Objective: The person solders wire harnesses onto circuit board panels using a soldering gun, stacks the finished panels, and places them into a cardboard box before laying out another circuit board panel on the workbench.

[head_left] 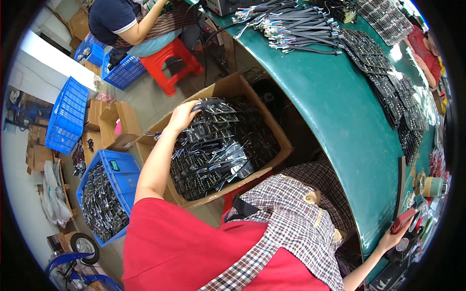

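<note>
My left hand (182, 116) reaches over the far left side of a cardboard box (284, 154). Its fingers are closed on black circuit boards with cables (213, 107) at the top of the pile. More black boards (199, 177) with flat black leads and coloured wire ends fill the box. Far to the right, at the edge of the green table, my right hand (390, 238) grips a red handheld object (403, 221). Its exact kind is too small and distorted to tell.
Bundled black cables (301, 29) and rows of black boards (383, 77) lie on the green table (315, 97). A blue bin (121, 182) of parts stands left of the box. Beyond are a red stool (170, 63) with a seated co-worker and blue crates (68, 114).
</note>
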